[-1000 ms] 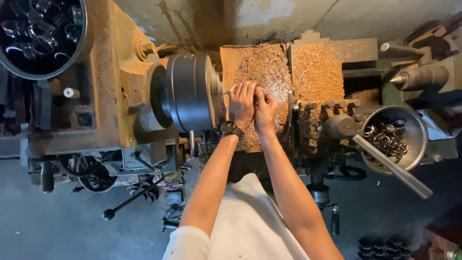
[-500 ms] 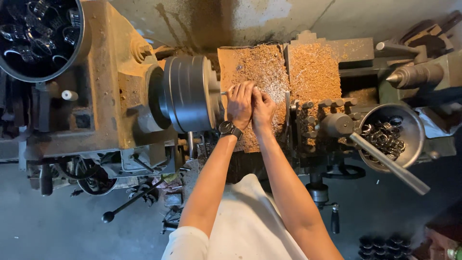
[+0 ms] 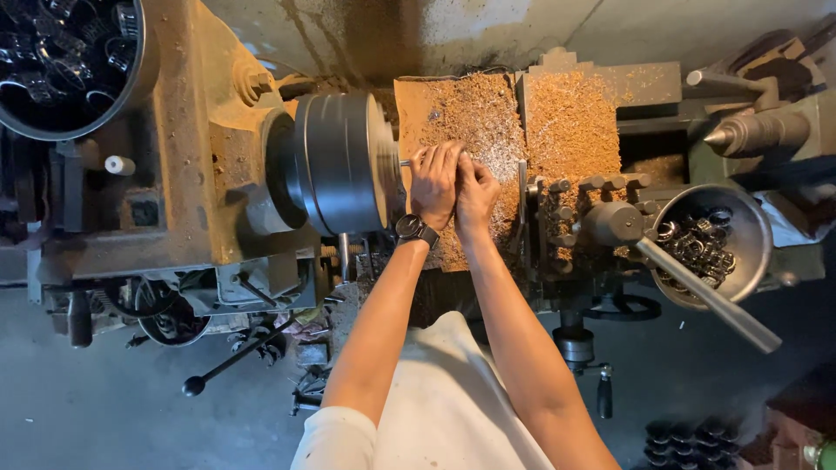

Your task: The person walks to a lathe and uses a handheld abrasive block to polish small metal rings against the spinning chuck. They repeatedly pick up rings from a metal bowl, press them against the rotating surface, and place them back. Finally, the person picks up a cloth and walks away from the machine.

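I look down on a metal lathe. My left hand point(image 3: 434, 181), with a dark wristwatch point(image 3: 415, 230) on the wrist, is closed just to the right of the grey chuck point(image 3: 341, 163), right by the small piece sticking out of the chuck's face point(image 3: 404, 163). My right hand point(image 3: 475, 193) presses against the left one, fingers curled. Whatever lies between the fingers is hidden. Under both hands the lathe bed is covered in brass-coloured chips point(image 3: 488, 122).
The tool post point(image 3: 566, 209) with a long handle point(image 3: 707, 294) stands right of my hands. A metal bowl of small rings point(image 3: 747, 228) sits at the right, a dark tub of parts point(image 3: 52, 130) at top left. The tailstock centre point(image 3: 749, 132) points left.
Both hands stay pressed together at the chuck face. The view has drifted slightly; nothing else visibly moves.
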